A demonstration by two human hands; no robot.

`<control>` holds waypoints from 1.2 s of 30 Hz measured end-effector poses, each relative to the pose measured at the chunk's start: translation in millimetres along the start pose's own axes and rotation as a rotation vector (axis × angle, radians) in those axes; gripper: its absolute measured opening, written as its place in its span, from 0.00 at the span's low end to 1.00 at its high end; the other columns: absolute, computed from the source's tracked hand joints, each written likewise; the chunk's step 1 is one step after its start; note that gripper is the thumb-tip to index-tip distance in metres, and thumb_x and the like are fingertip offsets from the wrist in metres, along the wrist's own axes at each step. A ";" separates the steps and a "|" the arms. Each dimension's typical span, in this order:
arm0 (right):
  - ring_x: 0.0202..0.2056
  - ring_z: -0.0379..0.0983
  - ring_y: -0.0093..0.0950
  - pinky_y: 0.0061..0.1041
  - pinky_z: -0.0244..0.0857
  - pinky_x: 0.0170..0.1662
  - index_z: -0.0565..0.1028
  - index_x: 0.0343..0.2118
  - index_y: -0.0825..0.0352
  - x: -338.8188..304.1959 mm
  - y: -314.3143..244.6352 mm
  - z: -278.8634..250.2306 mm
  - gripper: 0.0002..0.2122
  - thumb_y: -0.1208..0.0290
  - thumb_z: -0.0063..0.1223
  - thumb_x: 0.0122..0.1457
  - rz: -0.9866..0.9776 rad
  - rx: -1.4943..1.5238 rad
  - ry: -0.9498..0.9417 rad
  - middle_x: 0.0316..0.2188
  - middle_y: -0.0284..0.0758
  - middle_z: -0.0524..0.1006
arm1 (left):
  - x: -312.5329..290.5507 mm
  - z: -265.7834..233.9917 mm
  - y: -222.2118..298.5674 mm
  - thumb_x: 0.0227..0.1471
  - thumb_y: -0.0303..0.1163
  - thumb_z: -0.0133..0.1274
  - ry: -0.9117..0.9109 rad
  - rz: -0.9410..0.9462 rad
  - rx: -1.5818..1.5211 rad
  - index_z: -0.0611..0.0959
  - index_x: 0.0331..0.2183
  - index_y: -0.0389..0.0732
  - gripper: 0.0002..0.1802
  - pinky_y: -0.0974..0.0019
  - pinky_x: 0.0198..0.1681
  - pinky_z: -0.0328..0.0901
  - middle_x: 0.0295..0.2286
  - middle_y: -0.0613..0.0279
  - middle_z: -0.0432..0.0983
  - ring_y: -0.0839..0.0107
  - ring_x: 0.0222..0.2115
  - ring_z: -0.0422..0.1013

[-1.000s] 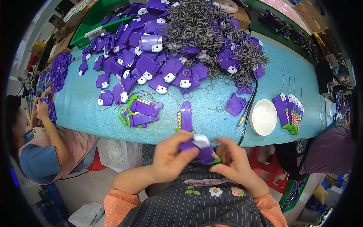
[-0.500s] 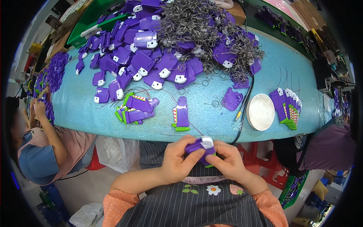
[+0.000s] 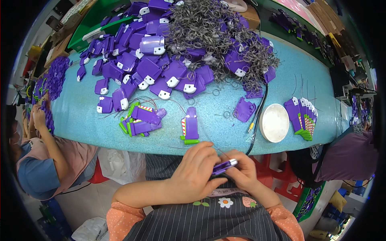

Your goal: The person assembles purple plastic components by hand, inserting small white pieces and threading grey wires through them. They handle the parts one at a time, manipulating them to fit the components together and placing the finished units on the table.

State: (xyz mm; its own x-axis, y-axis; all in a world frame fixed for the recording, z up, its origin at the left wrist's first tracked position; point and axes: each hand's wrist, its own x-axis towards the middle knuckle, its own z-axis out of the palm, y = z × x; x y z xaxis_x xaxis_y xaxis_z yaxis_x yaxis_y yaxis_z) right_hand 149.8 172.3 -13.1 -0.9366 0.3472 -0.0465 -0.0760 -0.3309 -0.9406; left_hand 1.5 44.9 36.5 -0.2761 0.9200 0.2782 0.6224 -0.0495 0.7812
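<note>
Near the table's front edge, my left hand [image 3: 196, 170] and my right hand [image 3: 242, 170] meet around one purple plastic wing part [image 3: 221, 168] with a white end. It is turned nearly edge-on. My right fingers grip it by the white end. The left fingers curve over its other side, with the left thumb stretched out below; these fingers hide much of it. Just beyond my hands lies a finished-looking purple wing [image 3: 192, 125] with a striped edge, a green tip and a thin wire. More such wings [image 3: 142, 120] are stacked to its left.
Purple-and-white shells [image 3: 148, 70] and a tangle of grey wire loops [image 3: 209, 32] cover the far table. At right are a white round dish [image 3: 274, 123], a black cable [image 3: 259, 116], a fanned row of wings [image 3: 300, 118] and a loose purple piece [image 3: 244, 109]. A co-worker [image 3: 44, 156] sits at left.
The purple wing part has turned from facing me to nearly edge-on. My left hand has shifted so its back shows and its fingers reach over the part. The view has shifted slightly.
</note>
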 end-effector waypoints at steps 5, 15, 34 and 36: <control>0.27 0.68 0.20 0.17 0.62 0.28 0.69 0.34 0.69 -14.1 -75.8 -38.8 0.07 0.79 0.48 0.52 -0.326 -0.490 0.566 0.28 0.35 0.72 | 31.7 -39.3 -59.6 0.40 0.25 0.58 0.248 -0.107 0.461 0.70 0.42 0.30 0.25 0.57 0.43 0.61 0.38 0.45 0.67 0.49 0.40 0.65; 0.27 0.65 0.12 0.12 0.59 0.30 0.73 0.30 0.71 32.3 -92.7 -166.0 0.04 0.78 0.56 0.52 -0.242 -0.945 0.803 0.26 0.27 0.72 | 80.9 -42.5 -110.3 0.40 0.22 0.55 0.180 0.065 0.940 0.76 0.36 0.32 0.16 0.61 0.35 0.62 0.30 0.56 0.68 0.61 0.31 0.65; 0.46 0.66 0.43 0.37 0.61 0.48 0.62 0.51 0.73 53.2 -45.0 6.2 0.38 0.68 0.70 0.35 -0.515 -0.895 -0.084 0.46 0.46 0.67 | -18.3 29.5 -41.7 0.59 0.36 0.42 -0.109 -0.648 -1.858 0.69 0.48 0.30 0.21 0.63 0.48 0.62 0.43 0.49 0.69 0.63 0.45 0.67; 0.43 0.67 0.42 0.37 0.62 0.45 0.63 0.49 0.74 55.8 -44.5 9.8 0.36 0.70 0.69 0.34 -0.470 -0.961 -0.057 0.43 0.45 0.68 | -23.4 24.1 -34.5 0.58 0.31 0.43 0.062 -0.588 -1.267 0.66 0.50 0.30 0.21 0.62 0.46 0.64 0.41 0.51 0.71 0.65 0.44 0.68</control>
State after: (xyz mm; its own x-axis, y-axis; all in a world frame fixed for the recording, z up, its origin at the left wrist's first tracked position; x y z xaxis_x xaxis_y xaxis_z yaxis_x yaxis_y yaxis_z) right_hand 97.6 197.8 29.4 -0.9001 0.2104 0.3816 -0.1553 0.6633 -0.7320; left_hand 4.1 34.5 -10.4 -0.3148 0.9115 -0.2648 -0.6625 -0.0112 0.7490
